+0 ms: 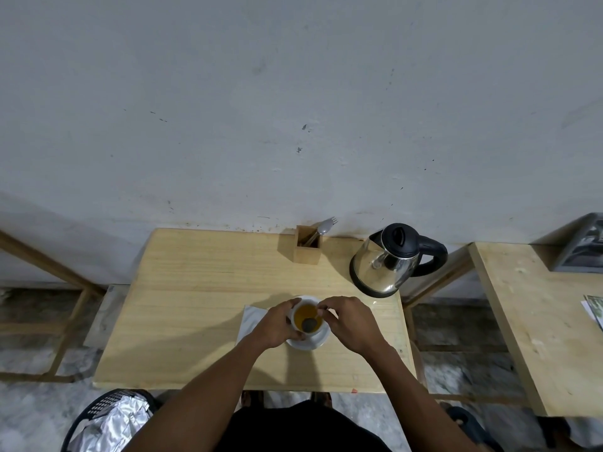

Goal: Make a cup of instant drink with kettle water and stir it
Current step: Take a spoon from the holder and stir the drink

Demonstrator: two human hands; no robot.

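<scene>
A white cup (312,302) holding amber liquid stands on a white saucer (318,340) near the front right of a wooden table (202,288). My left hand (279,324) wraps around the cup's left side. My right hand (349,321) pinches the handle of a spoon (310,323) whose bowl sits in the drink. A steel kettle (388,262) with a black lid and handle stands at the table's back right, apart from both hands.
A wooden holder (306,246) with a plastic fork stands by the wall, left of the kettle. A white napkin (251,318) lies under my left hand. A second wooden table (538,321) is to the right. A black basket (107,415) with foil sits on the floor.
</scene>
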